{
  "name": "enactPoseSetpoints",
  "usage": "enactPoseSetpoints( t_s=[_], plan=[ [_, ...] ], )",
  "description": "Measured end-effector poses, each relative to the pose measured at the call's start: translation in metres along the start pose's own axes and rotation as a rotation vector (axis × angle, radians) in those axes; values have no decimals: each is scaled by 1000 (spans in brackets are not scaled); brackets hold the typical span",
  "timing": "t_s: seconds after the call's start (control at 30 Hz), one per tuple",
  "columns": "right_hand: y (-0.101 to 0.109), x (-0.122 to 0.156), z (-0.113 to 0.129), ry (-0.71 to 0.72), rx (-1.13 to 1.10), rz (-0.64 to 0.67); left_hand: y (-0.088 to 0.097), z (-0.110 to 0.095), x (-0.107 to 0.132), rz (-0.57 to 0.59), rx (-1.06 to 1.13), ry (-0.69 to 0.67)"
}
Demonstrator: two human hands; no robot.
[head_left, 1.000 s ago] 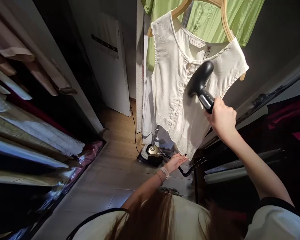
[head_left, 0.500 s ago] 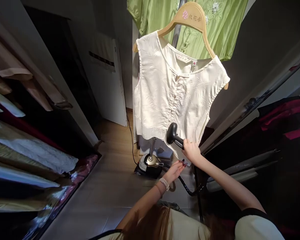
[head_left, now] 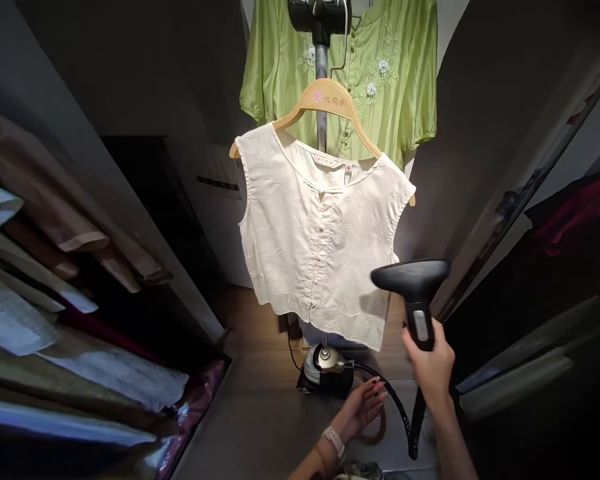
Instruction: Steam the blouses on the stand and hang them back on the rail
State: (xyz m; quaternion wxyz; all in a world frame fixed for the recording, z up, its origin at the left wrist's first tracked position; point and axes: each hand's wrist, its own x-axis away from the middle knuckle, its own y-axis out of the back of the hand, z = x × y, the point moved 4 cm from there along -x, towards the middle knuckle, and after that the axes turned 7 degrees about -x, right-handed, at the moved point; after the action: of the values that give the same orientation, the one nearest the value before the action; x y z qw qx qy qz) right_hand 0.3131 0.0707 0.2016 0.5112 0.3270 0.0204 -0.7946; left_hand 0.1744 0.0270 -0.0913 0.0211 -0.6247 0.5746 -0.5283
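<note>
1 gap, left hand (head_left: 363, 405) to hem (head_left: 347, 325)

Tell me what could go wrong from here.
The black T-shaped steamer in the right hand overlaps, in view, the side edge of the cream sleeveless blouse; a bump might crease it. The bare left hand is open below the blouse; any steam aimed low could scald it. The ribbed black hose curves beside that hand and might snag.
</note>
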Motion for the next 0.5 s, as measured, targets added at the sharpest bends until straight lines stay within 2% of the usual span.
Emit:
enactPoseSetpoints(
  t_s=[0.1,0.23,0.33,0.5],
  plan=[
    [16,-3,-36,-196,-15,-142,11,-3,13,-27,-44,12],
    [22,1,-82,-415,-80,-167,12,-17,24,-26,-134,-77],
    [16,8,-105,-524,-172,-162,12,-21,27,-65,-238,-134],
    [-4,10,-127,-570,-297,-198,5,-26,33,-142,-364,-158]
  ],
)
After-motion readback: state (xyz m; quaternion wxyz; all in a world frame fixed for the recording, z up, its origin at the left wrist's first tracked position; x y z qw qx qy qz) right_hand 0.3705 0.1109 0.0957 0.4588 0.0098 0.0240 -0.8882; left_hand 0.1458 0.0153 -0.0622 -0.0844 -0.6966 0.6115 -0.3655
